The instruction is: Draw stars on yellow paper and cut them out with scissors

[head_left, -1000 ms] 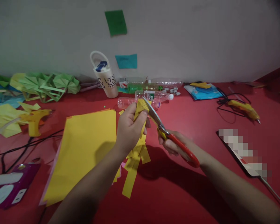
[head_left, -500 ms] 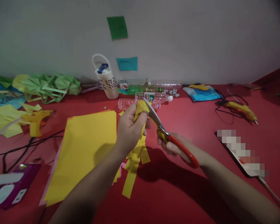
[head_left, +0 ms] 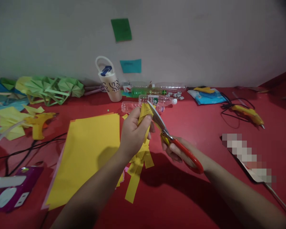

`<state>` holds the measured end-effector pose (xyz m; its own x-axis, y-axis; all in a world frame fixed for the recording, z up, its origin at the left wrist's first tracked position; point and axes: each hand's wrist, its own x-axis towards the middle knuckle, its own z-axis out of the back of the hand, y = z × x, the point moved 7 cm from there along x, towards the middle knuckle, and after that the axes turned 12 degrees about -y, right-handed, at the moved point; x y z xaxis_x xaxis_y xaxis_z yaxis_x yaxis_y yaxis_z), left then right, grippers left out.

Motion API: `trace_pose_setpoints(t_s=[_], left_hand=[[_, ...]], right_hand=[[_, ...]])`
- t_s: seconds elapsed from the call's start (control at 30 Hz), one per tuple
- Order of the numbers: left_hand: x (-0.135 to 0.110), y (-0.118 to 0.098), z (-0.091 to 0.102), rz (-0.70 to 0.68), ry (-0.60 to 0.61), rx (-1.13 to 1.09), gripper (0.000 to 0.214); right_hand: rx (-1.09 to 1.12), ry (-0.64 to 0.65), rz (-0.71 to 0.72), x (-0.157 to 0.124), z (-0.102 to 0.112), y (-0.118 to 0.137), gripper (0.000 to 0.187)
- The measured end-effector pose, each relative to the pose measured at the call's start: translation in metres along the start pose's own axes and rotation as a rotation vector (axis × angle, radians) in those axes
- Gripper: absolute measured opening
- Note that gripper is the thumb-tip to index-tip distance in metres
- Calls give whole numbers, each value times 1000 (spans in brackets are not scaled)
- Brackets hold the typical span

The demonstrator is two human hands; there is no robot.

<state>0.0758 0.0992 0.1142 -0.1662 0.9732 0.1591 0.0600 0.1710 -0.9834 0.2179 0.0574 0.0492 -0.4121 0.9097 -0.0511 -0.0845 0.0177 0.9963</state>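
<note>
My left hand (head_left: pixel 132 134) is closed round a folded piece of yellow paper (head_left: pixel 144 112), held upright above the red table (head_left: pixel 195 190). My right hand (head_left: pixel 175 149) grips red-handled scissors (head_left: pixel 173 141) whose blades reach up to the top of that folded paper. Loose yellow strips (head_left: pixel 135 173) lie on the table below my left hand. A stack of yellow sheets (head_left: pixel 85 152) lies flat just to the left.
Clear plastic bottles (head_left: pixel 157 99) and a cream cup with a handle (head_left: pixel 109 81) stand near the wall. Green folded paper shapes (head_left: pixel 50 87) sit far left. Yellow glue guns lie at left (head_left: pixel 39 122) and right (head_left: pixel 248 113) with black cords. A purple packet (head_left: pixel 10 192) lies bottom left.
Both hands have stayed almost in place; the scissors' blades remain at the top of the folded paper. The view has shifted slightly.
</note>
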Motion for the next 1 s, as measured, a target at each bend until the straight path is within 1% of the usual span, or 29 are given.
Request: trace_pose_setpoints(t_s=[0.2, 0.33, 0.53, 0.67, 1.0], left_hand=[[1, 1, -1, 7, 11, -11, 11], [3, 1, 0, 36, 25, -10, 10], [4, 1, 1, 56, 24, 7, 12], [5, 1, 0, 68, 35, 11, 12], [5, 1, 1, 86, 34, 14, 10]], right_hand=[[-15, -6, -14, 1, 1, -3, 54], [-38, -17, -40, 2, 1, -3, 52], [-26, -23, 17, 4, 1, 1, 54], [-26, -21, -30, 3, 2, -2, 54], [17, -15, -60, 3, 2, -7, 52]])
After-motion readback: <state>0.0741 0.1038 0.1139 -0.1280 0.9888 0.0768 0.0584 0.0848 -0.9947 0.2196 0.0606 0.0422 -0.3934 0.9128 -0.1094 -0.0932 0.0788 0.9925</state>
